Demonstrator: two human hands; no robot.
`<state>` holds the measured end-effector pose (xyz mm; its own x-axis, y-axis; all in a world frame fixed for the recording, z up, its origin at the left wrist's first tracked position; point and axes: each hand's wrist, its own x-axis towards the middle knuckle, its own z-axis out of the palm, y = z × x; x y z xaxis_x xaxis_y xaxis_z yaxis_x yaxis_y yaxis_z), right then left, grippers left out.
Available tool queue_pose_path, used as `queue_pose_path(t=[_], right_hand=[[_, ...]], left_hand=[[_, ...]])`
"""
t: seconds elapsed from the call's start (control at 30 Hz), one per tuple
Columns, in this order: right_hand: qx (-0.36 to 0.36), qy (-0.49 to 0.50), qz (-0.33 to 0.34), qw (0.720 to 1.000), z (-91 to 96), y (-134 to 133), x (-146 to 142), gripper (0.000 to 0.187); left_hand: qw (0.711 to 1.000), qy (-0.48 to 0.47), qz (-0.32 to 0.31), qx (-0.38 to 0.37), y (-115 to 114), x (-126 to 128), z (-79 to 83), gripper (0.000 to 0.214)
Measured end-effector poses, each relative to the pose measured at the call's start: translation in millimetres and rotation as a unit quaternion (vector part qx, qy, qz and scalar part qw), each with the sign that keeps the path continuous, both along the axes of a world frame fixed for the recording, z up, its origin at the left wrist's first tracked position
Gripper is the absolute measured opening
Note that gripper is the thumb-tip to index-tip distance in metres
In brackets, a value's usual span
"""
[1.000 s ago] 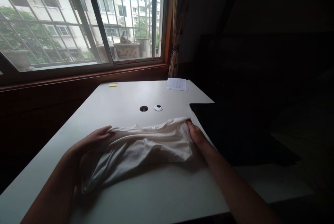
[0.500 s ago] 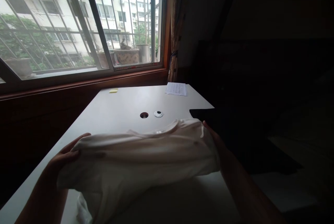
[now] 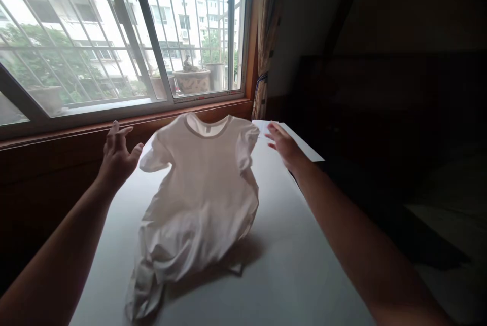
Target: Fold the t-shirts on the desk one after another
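A white short-sleeved T-shirt (image 3: pixel 201 194) billows above the white table (image 3: pixel 281 255), collar toward the window, its lower hem crumpled on the tabletop near me. My left hand (image 3: pixel 117 156) hovers just left of the shirt's left sleeve with fingers spread, holding nothing. My right hand (image 3: pixel 283 146) is just right of the other sleeve, fingers stretched out, also free of the cloth. Neither hand touches the shirt.
A barred window (image 3: pixel 114 37) with a wooden sill runs along the table's far edge. A curtain (image 3: pixel 266 37) hangs at the window's right. A sheet of paper (image 3: pixel 264 128) lies at the table's far right corner. Dark furniture fills the right side.
Both hands held the shirt's shoulders, lifted it and flung it forward toward the window. They have now let go, and the shirt is spread out with its collar far from me.
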<state>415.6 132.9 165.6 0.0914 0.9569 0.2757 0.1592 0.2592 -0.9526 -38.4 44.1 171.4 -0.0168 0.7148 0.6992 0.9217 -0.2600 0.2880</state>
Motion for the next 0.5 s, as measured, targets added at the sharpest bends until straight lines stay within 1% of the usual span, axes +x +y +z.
queue_pose_path(t=[0.03,0.07,0.1,0.13,0.17,0.2,0.27,0.3,0.33,0.4,0.43,0.5], right_hand=[[0.023,-0.039,-0.014,0.999,-11.8,-8.0,-4.3,0.047],[0.047,-0.083,-0.012,0.995,-24.9,-21.1,-8.5,0.043],[0.064,-0.124,0.003,0.990,-38.5,-38.3,-12.5,0.038],[0.069,-0.166,0.042,0.983,-52.1,-58.7,-16.3,0.031],[0.064,-0.208,0.098,0.971,-65.0,-80.8,-19.8,0.024],[0.058,-0.248,0.155,0.955,-77.0,-103.5,-23.0,0.020],[0.067,-0.322,0.266,0.906,-97.7,-145.9,-28.2,0.015],[0.079,-0.355,0.309,0.879,-106.3,-163.8,-30.4,0.018],[0.088,-0.385,0.332,0.856,-113.9,-178.7,-32.2,0.025],[0.112,-0.431,0.330,0.832,-126.1,-199.5,-35.4,0.035],[0.124,-0.449,0.319,0.826,-130.8,-205.6,-36.9,0.036],[0.151,-0.476,0.293,0.815,-137.7,-211.2,-39.4,0.025]], left_hand=[[1.000,0.005,0.019,0.020,-3.9,-3.6,-11.3,0.048],[0.999,0.012,0.024,0.022,-10.8,-7.2,-24.2,0.044],[1.000,0.021,0.014,0.008,-20.7,-10.3,-38.0,0.039],[0.999,0.033,-0.005,-0.018,-33.5,-12.7,-51.8,0.034],[0.997,0.045,-0.033,-0.057,-48.8,-14.0,-65.0,0.031],[0.992,0.049,-0.062,-0.099,-66.5,-14.4,-77.1,0.029],[0.974,0.046,-0.112,-0.190,-106.5,-12.0,-97.1,0.025],[0.963,0.049,-0.129,-0.231,-127.4,-9.8,-105.4,0.023],[0.953,0.054,-0.140,-0.263,-147.7,-7.1,-112.8,0.021],[0.937,0.059,-0.160,-0.306,-183.2,-1.2,-126.3,0.022],[0.932,0.060,-0.166,-0.316,-197.0,1.5,-132.8,0.024],[0.933,0.063,-0.172,-0.310,-215.5,6.3,-145.3,0.034]])
